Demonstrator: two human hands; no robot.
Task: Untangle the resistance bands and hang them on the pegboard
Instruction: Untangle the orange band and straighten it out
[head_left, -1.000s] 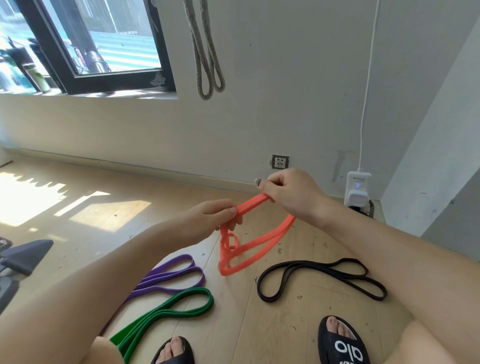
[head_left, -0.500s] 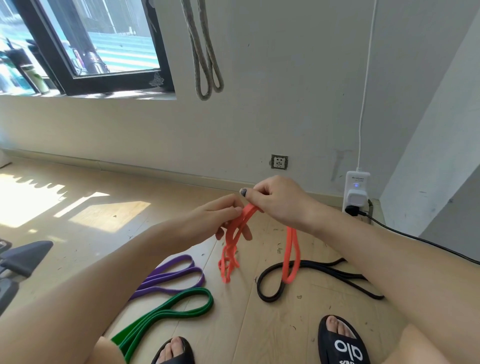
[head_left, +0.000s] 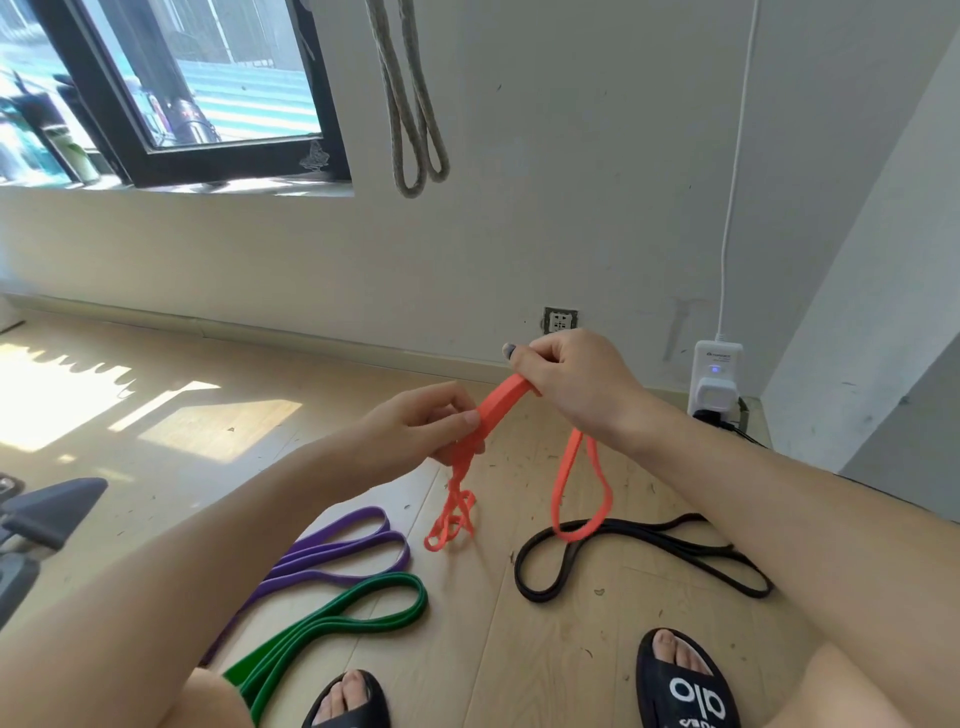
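An orange resistance band (head_left: 503, 401) stretches between my two hands above the floor. My left hand (head_left: 423, 426) pinches it at the lower left, and a tangled bunch of its loops dangles below. My right hand (head_left: 569, 382) grips it higher up, with one long loop hanging under the wrist. On the wooden floor lie a purple band (head_left: 332, 553), a green band (head_left: 332, 621) and a black band (head_left: 639, 553), each apart from the others. A grey band (head_left: 413, 104) hangs on the wall above. No pegboard is in view.
My two feet in black slides (head_left: 685, 686) stand at the bottom edge. A white power adapter (head_left: 716, 379) with its cord sits by the wall on the right, beside a wall corner. A dark object (head_left: 47, 512) juts in at the left. A window is up left.
The hands have drawn slightly apart again, pulling the orange band taut between them. The single hanging loop under the right hand has swung a little.
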